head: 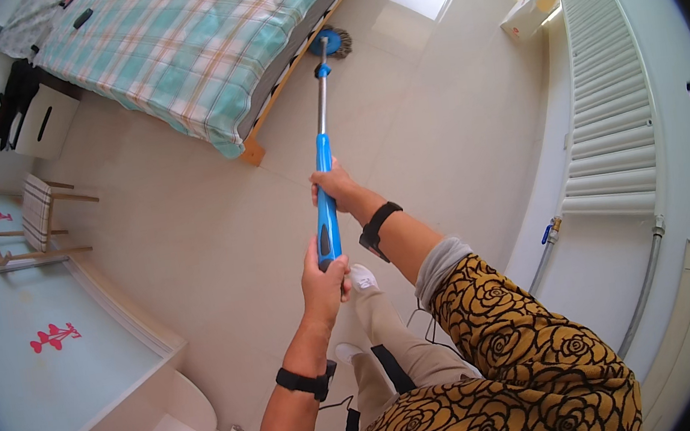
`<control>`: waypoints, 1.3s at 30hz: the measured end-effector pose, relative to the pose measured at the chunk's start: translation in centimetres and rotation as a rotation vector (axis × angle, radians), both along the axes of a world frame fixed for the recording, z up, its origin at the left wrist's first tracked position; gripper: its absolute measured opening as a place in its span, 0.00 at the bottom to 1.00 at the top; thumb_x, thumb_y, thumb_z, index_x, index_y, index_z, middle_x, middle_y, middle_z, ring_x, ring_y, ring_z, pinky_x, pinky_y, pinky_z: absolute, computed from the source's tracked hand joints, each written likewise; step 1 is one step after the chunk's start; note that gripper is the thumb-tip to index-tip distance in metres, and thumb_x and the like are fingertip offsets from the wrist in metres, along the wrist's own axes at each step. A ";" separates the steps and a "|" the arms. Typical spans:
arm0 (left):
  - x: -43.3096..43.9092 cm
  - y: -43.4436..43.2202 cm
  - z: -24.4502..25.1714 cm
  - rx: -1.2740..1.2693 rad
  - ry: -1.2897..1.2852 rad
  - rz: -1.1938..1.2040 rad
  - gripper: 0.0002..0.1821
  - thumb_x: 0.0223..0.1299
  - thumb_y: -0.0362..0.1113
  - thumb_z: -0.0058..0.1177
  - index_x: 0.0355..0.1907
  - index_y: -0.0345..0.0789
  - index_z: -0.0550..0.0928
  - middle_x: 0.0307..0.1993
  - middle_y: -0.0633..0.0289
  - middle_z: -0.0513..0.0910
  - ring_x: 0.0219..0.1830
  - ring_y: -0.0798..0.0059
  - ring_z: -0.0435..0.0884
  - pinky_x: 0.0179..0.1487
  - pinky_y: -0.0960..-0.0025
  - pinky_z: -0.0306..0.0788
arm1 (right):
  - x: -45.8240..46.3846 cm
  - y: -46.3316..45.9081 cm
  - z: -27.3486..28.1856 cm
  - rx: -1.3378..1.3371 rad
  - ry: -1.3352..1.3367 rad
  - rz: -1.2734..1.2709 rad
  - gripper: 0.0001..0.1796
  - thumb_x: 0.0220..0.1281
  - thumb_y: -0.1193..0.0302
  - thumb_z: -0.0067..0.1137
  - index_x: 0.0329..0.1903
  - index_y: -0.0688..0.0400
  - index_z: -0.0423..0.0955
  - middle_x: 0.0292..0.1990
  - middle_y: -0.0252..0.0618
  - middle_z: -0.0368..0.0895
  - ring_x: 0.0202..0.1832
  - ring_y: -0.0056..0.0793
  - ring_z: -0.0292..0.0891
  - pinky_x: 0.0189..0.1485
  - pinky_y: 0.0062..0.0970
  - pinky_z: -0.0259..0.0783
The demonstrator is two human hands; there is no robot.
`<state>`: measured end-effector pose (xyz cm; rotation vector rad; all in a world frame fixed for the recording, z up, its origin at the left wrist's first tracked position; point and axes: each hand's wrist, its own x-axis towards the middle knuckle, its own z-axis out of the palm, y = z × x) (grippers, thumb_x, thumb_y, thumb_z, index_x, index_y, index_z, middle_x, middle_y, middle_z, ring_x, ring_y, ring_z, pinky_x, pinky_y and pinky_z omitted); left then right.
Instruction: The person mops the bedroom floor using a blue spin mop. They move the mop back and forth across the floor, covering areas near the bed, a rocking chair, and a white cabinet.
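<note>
A mop with a blue plastic grip and a metal pole (pixel 323 105) reaches away from me over the pale floor. My left hand (pixel 324 282) is closed round the lower end of the blue grip. Farther up the grip, my right hand (pixel 335 184) is wrapped around it. The round blue mop head (pixel 330 43), with grey strands, rests on the floor against the side of the bed (pixel 169 49); part of it may be hidden by the bed frame.
The bed's wooden corner leg (pixel 253 152) stands ahead. A striped chair (pixel 38 214), a white nightstand (pixel 46 123) and a wardrobe with sliding doors (pixel 60 315) are at left. Along the right wall are a white radiator (pixel 608 118), its pipes and a white paper bag (pixel 530 12).
</note>
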<state>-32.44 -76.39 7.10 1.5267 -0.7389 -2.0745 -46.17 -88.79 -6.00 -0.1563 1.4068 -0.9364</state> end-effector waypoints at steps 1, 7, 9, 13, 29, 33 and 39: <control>0.5 1.1 0.1 0.020 0.006 0.006 0.38 0.60 0.34 0.51 0.72 0.42 0.52 0.28 0.64 0.72 0.18 0.84 0.69 0.16 0.79 0.62 | 0.6 0.8 0.0 0.004 0.046 0.047 0.24 0.58 0.80 0.51 0.52 0.50 0.53 0.28 0.40 0.69 0.23 0.28 0.72 0.21 0.34 0.75; 8.9 10.5 4.3 0.158 0.009 -0.008 0.39 0.59 0.31 0.49 0.73 0.43 0.50 0.27 0.63 0.73 0.16 0.82 0.70 0.15 0.78 0.62 | 7.2 8.4 1.7 0.106 0.255 0.312 0.40 0.53 0.74 0.60 0.65 0.58 0.45 0.41 0.50 0.74 0.35 0.41 0.80 0.30 0.43 0.81; 11.8 14.8 6.4 0.227 -0.035 -0.002 0.40 0.59 0.30 0.48 0.73 0.43 0.50 0.27 0.62 0.73 0.16 0.82 0.70 0.15 0.78 0.62 | 9.5 11.3 2.0 0.127 0.341 0.416 0.41 0.53 0.71 0.60 0.65 0.61 0.45 0.43 0.53 0.74 0.37 0.43 0.80 0.32 0.41 0.81; 18.0 24.8 11.6 0.337 -0.124 -0.042 0.42 0.57 0.28 0.49 0.74 0.42 0.47 0.27 0.60 0.74 0.17 0.80 0.70 0.17 0.76 0.63 | 13.7 19.1 1.8 0.190 0.413 0.493 0.41 0.51 0.70 0.61 0.63 0.61 0.46 0.35 0.47 0.75 0.29 0.38 0.80 0.21 0.39 0.79; 22.6 53.1 38.3 0.553 -0.517 -0.082 0.47 0.44 0.34 0.60 0.71 0.33 0.59 0.29 0.72 0.70 0.25 0.86 0.65 0.26 0.82 0.59 | 14.7 48.4 -2.3 0.581 -0.271 0.024 0.06 0.58 0.75 0.49 0.36 0.64 0.66 0.25 0.44 0.73 0.28 0.36 0.75 0.28 0.39 0.75; 23.4 55.4 37.1 0.536 -0.502 -0.017 0.46 0.41 0.36 0.62 0.68 0.30 0.62 0.31 0.71 0.70 0.28 0.84 0.66 0.29 0.81 0.61 | 14.5 51.7 -2.1 0.572 -0.308 0.058 0.04 0.61 0.76 0.45 0.37 0.64 0.65 0.24 0.44 0.72 0.22 0.36 0.73 0.20 0.37 0.70; 23.3 57.3 27.1 0.436 -0.340 -0.058 0.45 0.42 0.35 0.67 0.66 0.28 0.64 0.40 0.67 0.76 0.35 0.83 0.72 0.36 0.80 0.66 | 3.9 50.9 -3.0 0.393 -0.154 -0.214 0.03 0.58 0.78 0.45 0.30 0.64 0.65 0.17 0.44 0.68 0.15 0.37 0.69 0.15 0.39 0.66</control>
